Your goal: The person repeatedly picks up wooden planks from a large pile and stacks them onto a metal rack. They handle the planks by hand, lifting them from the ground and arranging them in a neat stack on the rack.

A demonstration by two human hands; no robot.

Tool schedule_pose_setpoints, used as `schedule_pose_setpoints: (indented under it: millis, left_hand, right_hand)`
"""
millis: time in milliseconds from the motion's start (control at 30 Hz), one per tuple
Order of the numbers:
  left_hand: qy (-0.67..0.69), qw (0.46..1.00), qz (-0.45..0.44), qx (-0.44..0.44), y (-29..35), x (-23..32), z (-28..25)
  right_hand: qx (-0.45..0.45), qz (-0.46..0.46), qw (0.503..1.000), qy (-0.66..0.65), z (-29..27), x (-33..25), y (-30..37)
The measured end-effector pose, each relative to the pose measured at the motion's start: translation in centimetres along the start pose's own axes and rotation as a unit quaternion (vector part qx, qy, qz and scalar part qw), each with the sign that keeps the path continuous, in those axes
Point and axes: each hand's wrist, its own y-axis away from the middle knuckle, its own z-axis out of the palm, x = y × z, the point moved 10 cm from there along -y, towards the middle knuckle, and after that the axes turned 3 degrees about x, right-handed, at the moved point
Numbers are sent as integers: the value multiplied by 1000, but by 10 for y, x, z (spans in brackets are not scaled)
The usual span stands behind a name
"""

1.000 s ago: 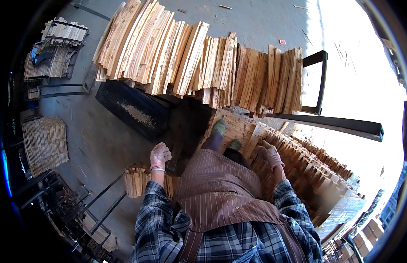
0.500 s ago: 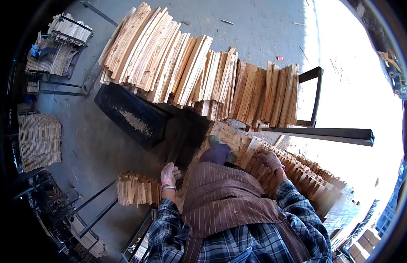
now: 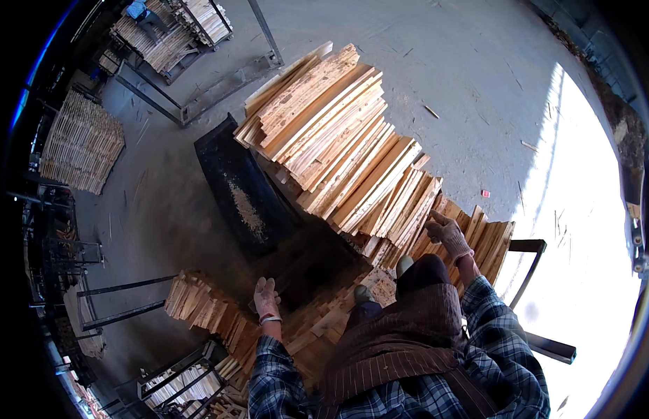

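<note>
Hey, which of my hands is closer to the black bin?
Left. Your left hand is apart from the black bin, just below its near end in the picture. Your right hand is farther away, off to the right, over the boards.

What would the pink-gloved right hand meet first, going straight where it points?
The right hand would probably meet the long row of pale, rough wooden boards; depth is unclear, so it may be touching them.

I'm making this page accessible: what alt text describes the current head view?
A gloved right hand appears over a long row of wooden boards, while the gloved left hand, seemingly empty, is held apart from it. The wearer's striped brown apron and plaid sleeves show below.
</note>
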Motion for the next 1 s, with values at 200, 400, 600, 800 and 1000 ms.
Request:
schedule_pose_setpoints:
  millis: [200, 400, 600, 800, 1000]
  left_hand:
    - [46, 989, 122, -67, -77, 151, 131]
    - [-89, 931, 349, -63, -168, 287, 265]
    - [-197, 913, 342, -100, -264, 339, 341]
    - [160, 961, 146, -172, -320, 281, 365]
    - [237, 950, -19, -204, -338, 251, 335]
  right_hand:
    - [-108, -39, 993, 34, 102, -116, -114]
    - [-277, 124, 926, -226, 225, -107, -247]
    - [-263, 140, 893, -337, 310, -119, -306]
    - [-160, 152, 890, -399, 320, -126, -339]
    - [-136, 137, 925, -326, 332, -113, -340]
